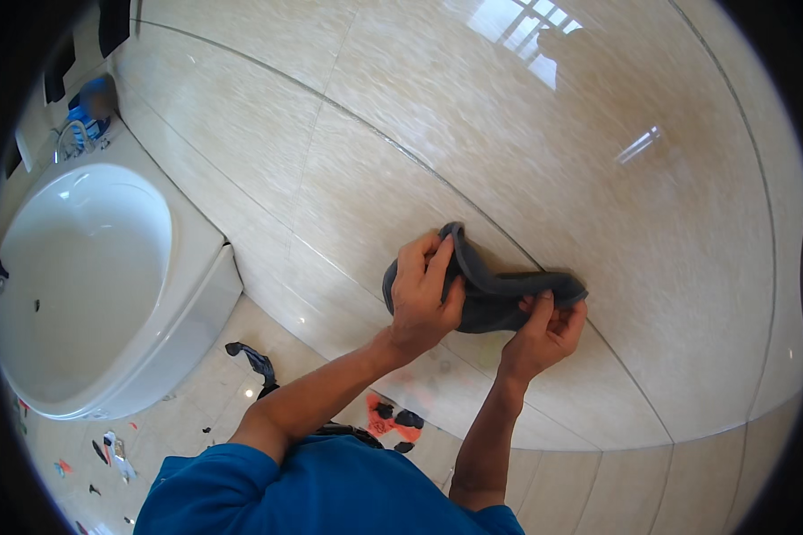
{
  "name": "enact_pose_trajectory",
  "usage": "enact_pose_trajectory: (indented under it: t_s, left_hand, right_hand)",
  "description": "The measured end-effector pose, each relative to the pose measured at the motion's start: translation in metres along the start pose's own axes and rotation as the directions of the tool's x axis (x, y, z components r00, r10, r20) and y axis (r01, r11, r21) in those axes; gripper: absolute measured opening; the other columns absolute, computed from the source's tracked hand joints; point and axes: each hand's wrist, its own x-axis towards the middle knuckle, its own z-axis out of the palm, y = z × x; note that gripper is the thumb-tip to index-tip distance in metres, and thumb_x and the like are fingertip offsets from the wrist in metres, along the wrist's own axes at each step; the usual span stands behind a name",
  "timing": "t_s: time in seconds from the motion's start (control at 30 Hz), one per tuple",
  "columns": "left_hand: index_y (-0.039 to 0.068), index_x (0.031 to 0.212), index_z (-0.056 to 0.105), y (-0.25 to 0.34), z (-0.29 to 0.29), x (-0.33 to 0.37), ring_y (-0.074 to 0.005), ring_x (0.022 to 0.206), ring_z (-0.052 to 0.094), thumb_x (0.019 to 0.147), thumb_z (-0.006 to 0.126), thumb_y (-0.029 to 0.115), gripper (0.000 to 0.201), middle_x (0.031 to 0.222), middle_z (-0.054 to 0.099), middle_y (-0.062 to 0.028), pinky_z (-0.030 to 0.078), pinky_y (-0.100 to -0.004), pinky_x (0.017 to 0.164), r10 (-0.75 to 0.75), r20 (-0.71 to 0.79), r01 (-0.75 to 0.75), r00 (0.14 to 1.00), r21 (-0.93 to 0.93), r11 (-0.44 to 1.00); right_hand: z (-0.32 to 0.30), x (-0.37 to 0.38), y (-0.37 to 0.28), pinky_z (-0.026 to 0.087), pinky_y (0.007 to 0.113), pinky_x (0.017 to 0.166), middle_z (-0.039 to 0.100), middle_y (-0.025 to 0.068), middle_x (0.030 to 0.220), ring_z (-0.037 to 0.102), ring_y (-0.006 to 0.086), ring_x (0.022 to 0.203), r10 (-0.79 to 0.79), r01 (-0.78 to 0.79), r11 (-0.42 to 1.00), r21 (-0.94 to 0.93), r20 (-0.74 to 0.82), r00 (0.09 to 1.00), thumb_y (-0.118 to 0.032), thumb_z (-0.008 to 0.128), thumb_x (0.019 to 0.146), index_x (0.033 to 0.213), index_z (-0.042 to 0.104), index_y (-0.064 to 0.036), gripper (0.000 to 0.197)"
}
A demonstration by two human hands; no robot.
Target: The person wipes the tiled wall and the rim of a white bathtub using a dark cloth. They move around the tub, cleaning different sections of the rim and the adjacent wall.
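Observation:
Both of my hands hold a dark grey cloth (486, 299), bunched and folded, in front of a glossy beige tiled wall (401, 116). My left hand (424, 290) is closed on the cloth's left part, with the fingers pointing up along a raised fold. At the cloth's right end my right hand (549, 334) pinches the edge between thumb and fingers. Part of the cloth lies hidden behind both hands. Whether it touches the wall I cannot tell.
To the left stands a white bathtub (187, 312) with a chrome faucet (71, 134) and a blue container (87, 111) at its far corner. Scraps litter the tiled floor (187, 392), including a black plastic piece (257, 364) and a red-orange patch (391, 419) with black bits.

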Motion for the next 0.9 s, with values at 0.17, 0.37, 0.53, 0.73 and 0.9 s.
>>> enact_pose_trajectory:
  t_s: [0.17, 0.37, 0.53, 0.73, 0.9]
  left_hand:
    - [-0.008, 0.125, 0.057, -0.032, -0.021, 0.009, -0.0344, 0.104, 0.058, 0.074, 0.065, -0.014, 0.052, 0.117, 0.053, -0.0206, 0.05, -0.0353, 0.086, 0.05, 0.017, -0.051, 0.999, 0.047, 0.998]
    - [-0.005, 0.128, 0.055, -0.093, -0.063, -0.036, -0.0368, 0.105, 0.058, 0.075, 0.062, -0.013, 0.054, 0.119, 0.053, -0.0218, 0.051, -0.0363, 0.085, -0.12, 0.049, 0.111, 0.992, 0.159, 0.981]
    - [-0.009, 0.127, 0.053, -0.104, -0.072, -0.077, -0.0439, 0.109, 0.055, 0.074, 0.064, -0.005, 0.054, 0.122, 0.052, -0.0261, 0.05, -0.0424, 0.088, -0.29, 0.104, 0.256, 0.951, 0.26, 0.931]
    - [-0.008, 0.131, 0.05, -0.066, -0.044, -0.075, -0.0437, 0.115, 0.053, 0.068, 0.068, -0.004, 0.066, 0.127, 0.049, -0.0273, 0.047, -0.0417, 0.096, -0.24, 0.119, 0.213, 0.964, 0.205, 0.955]
    - [-0.008, 0.13, 0.054, -0.006, -0.004, -0.034, -0.0422, 0.118, 0.05, 0.065, 0.072, 0.0, 0.068, 0.13, 0.046, -0.0271, 0.046, -0.0425, 0.099, -0.147, 0.073, 0.145, 0.987, 0.027, 0.989]
  right_hand:
    - [0.027, -0.014, 0.02, 0.049, 0.02, 0.065, 0.063, 0.0016, 0.085, 0.059, 0.0062, 0.071, -0.07, 0.073, 0.995, -0.07, 0.051, 0.996, 0.001, 0.058, 0.095, 0.106, 0.058, 0.0007, 0.012]
    - [0.049, -0.072, 0.067, 0.045, 0.023, 0.061, 0.063, 0.0016, 0.079, 0.055, 0.0076, 0.068, -0.108, 0.175, 0.926, -0.333, 0.208, 0.972, -0.003, 0.067, 0.088, 0.096, 0.06, 0.0008, 0.012]
    - [0.03, -0.119, 0.123, 0.047, 0.024, 0.066, 0.065, 0.0024, 0.083, 0.059, 0.0073, 0.075, 0.065, 0.075, 0.927, -0.367, 0.353, 0.933, 0.001, 0.065, 0.087, 0.096, 0.061, 0.0006, 0.01]
    - [-0.007, -0.105, 0.127, 0.049, 0.024, 0.078, 0.067, 0.0027, 0.095, 0.062, 0.0096, 0.085, 0.304, -0.324, 0.946, 0.011, 0.319, 0.898, 0.009, 0.059, 0.087, 0.102, 0.063, -0.0008, 0.018]
    - [-0.027, -0.05, 0.067, 0.049, 0.023, 0.077, 0.067, 0.0032, 0.094, 0.062, 0.0092, 0.085, 0.199, -0.207, 0.977, 0.056, 0.119, 0.973, 0.003, 0.057, 0.091, 0.106, 0.062, -0.0006, 0.016]
